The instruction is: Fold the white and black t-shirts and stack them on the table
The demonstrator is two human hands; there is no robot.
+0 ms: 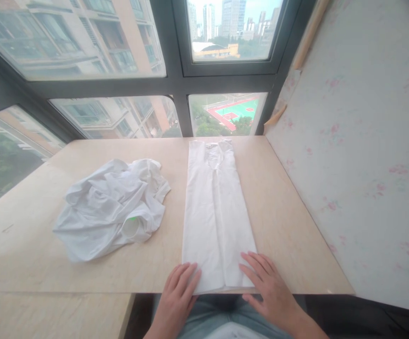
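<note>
A white shirt (pixel 211 212), folded into a long narrow strip, lies flat with its collar toward the window and its hem at the table's near edge. My left hand (pixel 179 292) rests at the strip's lower left corner, fingers spread lightly over its edge. At the lower right side, my right hand (pixel 266 285) has its fingers apart, with fingertips on the cloth and the thumb below the hem. Neither hand grips the cloth. To the left lies a crumpled white garment (pixel 108 207) in a loose heap.
The pale table (pixel 282 226) ends at its front edge, just above my lap. Dark-framed windows (pixel 179 84) stand along the far side. A floral-papered wall (pixel 359 155) borders the right side. Another pale surface (pixel 49 315) adjoins at the lower left.
</note>
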